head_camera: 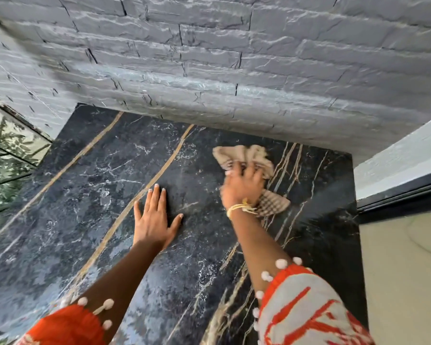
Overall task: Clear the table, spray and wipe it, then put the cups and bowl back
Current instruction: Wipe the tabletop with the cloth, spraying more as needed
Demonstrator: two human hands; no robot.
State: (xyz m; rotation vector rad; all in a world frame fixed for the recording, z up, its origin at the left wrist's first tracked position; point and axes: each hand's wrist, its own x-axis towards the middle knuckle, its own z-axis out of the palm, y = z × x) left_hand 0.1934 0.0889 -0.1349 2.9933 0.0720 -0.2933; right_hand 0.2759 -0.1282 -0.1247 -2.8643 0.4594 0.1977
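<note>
The table (pixel 90 185) is a black marble slab with gold and white veins, set against a wall. My right hand (pixel 241 188) presses a beige checked cloth (pixel 246 156) onto the far right part of the slab; the hand is blurred. One end of the cloth sticks out below the wrist. My left hand (pixel 154 220) lies flat on the middle of the slab, fingers spread, holding nothing. No cups, bowl or spray bottle are in view.
A grey stone-brick wall (pixel 209 70) runs along the table's far edge. A glass panel with greenery behind it (pixel 8 155) is at the left. At the right are a dark window frame (pixel 398 192) and a beige surface (pixel 403 270) below.
</note>
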